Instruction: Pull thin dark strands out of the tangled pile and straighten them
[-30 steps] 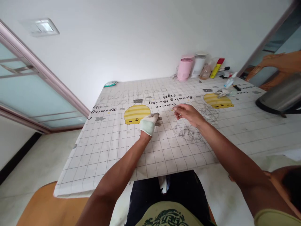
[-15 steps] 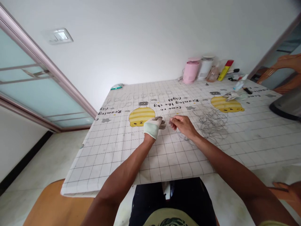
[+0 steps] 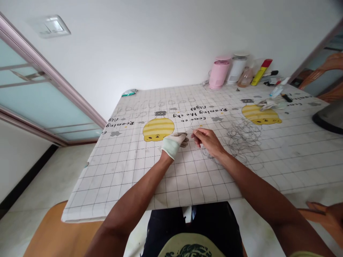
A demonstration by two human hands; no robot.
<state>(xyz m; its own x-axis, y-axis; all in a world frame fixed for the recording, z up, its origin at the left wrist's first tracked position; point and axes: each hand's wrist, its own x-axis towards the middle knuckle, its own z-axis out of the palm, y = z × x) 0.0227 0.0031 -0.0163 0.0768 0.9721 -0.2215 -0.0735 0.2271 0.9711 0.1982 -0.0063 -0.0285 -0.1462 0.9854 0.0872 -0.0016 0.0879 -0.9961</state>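
My left hand (image 3: 175,143), in a pale glove with a mint cuff, is over the middle of the table with thumb and fingers pressed together. Just to its right, my bare right hand (image 3: 208,141) is closed in a pinch, its fingertips pointing at the glove across a small gap. Anything between the fingers of either hand is too thin to make out. A loose tangle of thin dark strands (image 3: 244,137) spreads on the table beside and behind my right hand; whether it is thread or wire I cannot tell.
The table has a white checked cover (image 3: 107,185) with yellow bear prints. Along the wall stand a pink canister (image 3: 219,74), a white one (image 3: 237,69), a bottle (image 3: 245,77) and a yellow-red tube (image 3: 262,72). A crumpled glove (image 3: 269,104) and a dark appliance (image 3: 331,116) are at right.
The camera view has tilted and shifted slightly. Both hands stay close together over the same spot, still closed, with only a slight turn of the right hand.
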